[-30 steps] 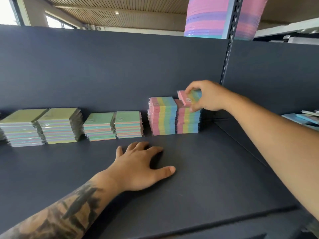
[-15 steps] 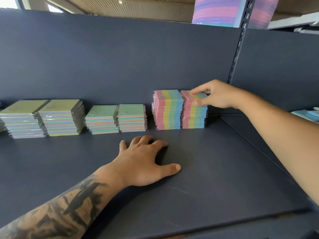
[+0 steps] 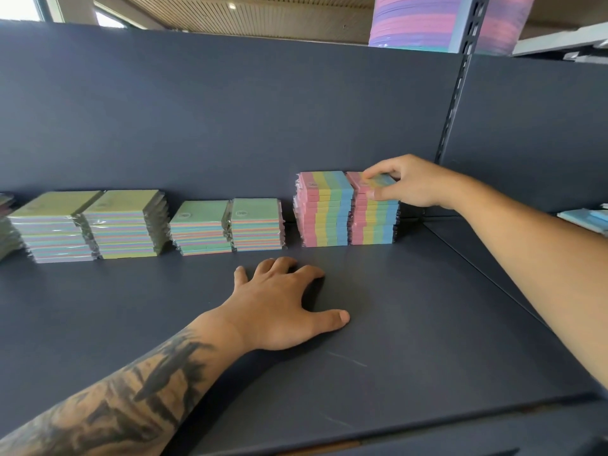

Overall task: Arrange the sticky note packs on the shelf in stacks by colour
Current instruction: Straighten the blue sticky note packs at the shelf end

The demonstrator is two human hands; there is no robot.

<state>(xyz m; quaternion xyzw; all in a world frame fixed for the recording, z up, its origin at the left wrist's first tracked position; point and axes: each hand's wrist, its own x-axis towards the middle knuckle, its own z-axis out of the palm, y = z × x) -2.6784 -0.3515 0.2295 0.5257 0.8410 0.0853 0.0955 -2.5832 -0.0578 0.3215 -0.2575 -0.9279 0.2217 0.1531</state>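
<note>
Dark grey back panel (image 3: 230,120) rising behind matching shelf board (image 3: 411,324). Slotted metal upright (image 3: 455,103) dividing bays at right. Slatted ceiling (image 3: 263,11) showing above, recessed light (image 3: 232,6) glowing, windows (image 3: 19,8) admitting daylight at upper left.

We saw a dark navy shelf (image 3: 411,324). Two striped stacks (image 3: 324,209) showed vertical bands of pink, yellow, green and blue. Two middle stacks (image 3: 227,225) had mint-green tops over thin pastel layers; two left stacks (image 3: 88,225) had olive-green tops. Our left forearm (image 3: 131,396) bore black tattoos. Overhead, a pink-and-purple pile (image 3: 414,18) showed.
</note>
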